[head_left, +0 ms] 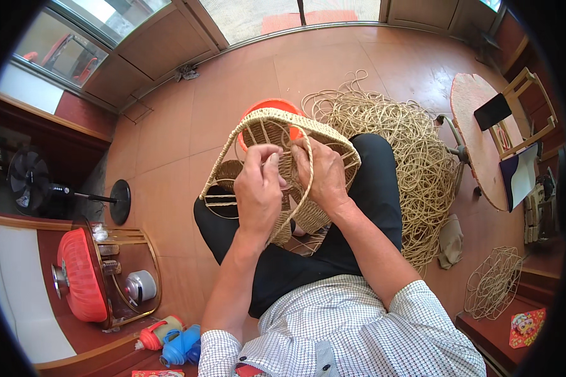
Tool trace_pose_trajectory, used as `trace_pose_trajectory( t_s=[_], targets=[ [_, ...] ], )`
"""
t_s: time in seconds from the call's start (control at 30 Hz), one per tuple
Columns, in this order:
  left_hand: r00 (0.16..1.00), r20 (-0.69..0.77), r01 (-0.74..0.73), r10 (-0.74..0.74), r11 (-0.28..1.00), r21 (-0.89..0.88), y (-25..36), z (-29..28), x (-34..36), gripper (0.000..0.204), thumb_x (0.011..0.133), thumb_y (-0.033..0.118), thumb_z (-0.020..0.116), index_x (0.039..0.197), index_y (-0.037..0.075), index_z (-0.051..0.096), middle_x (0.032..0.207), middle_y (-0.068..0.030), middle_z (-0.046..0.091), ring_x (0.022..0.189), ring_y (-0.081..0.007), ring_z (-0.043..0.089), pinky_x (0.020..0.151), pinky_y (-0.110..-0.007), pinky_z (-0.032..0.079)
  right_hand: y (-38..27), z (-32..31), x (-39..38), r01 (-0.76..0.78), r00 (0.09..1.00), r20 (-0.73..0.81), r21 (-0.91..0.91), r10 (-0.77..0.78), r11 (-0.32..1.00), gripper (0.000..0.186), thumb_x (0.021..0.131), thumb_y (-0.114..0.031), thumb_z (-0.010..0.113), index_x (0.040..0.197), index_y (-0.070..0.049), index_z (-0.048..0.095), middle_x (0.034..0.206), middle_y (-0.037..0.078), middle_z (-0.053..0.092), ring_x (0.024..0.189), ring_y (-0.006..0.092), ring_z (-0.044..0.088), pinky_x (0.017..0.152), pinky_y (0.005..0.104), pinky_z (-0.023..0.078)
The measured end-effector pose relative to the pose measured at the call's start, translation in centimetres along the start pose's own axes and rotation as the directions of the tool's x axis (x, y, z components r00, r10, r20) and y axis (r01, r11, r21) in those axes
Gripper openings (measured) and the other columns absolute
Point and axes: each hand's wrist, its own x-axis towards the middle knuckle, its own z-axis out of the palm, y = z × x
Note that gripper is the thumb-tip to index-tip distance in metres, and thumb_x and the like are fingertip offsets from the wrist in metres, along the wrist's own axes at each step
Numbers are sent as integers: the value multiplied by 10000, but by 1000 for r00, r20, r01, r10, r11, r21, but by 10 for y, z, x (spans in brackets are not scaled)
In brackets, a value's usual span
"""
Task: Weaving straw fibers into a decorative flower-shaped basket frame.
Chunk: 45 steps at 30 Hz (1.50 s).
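A half-woven straw-coloured basket (269, 114) rests tilted across my lap, with bare frame wires and gaps showing on its left side. Over its opening, my right hand (322, 174) has its fingers closed on a straw cord (307, 196), which curves down past the basket's near side. My left hand (261, 191) is close beside it, thumb and fingers pinched together. Whatever lies in that pinch is too small to make out. Behind the basket, an orange-red tub (273, 103) is partly hidden.
A large heap of loose straw cord (415, 169) lies on the floor to my right, near a round table (478, 107) and a wooden chair (531, 81). Leftward stand a black fan (28, 180) and a rack with a metal kettle (140, 286) and red basket (82, 274).
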Motion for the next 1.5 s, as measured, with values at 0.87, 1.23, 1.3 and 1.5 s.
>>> trace_pose_trajectory(
  t_s=[0.87, 1.23, 1.3, 1.5],
  targets=[
    [995, -76, 20, -58, 903, -428, -45, -62, 11, 172, 1119, 178, 661, 1225, 114, 542, 836, 59, 526, 636, 5, 395, 505, -169, 292, -7, 4, -33, 462, 871, -119, -132, -476, 877, 438, 913, 17, 755, 1338, -87, 731, 1296, 92, 707, 931, 286, 764, 780, 385, 609],
    [988, -121, -142, 100, 898, -417, -18, -66, 58, 199, 1151, 178, 606, 1283, 44, 540, 948, -35, 684, 853, -129, 713, 818, -291, 631, -11, 11, -36, 491, 870, 180, -246, -458, 836, 559, 958, -126, 731, 1507, -68, 646, 1399, 138, 641, 976, 304, 744, 817, 413, 598],
    [981, -45, -191, 190, 885, -425, -11, -55, 70, 182, 1155, 155, 586, 1283, 32, 545, 980, -59, 708, 900, -152, 737, 868, -316, 642, -15, 11, -37, 480, 876, 210, -280, -435, 831, 634, 947, -139, 742, 1557, -51, 593, 1446, 172, 579, 1005, 321, 735, 820, 421, 595],
    [980, 36, -178, 194, 947, -266, 8, -38, 78, 173, 1151, 165, 602, 1239, 20, 570, 982, -70, 721, 885, -139, 739, 827, -301, 641, -19, 11, -36, 432, 895, 253, -277, -368, 858, 669, 938, -148, 745, 1571, -64, 549, 1414, 169, 540, 1010, 331, 721, 838, 440, 592]
  ],
)
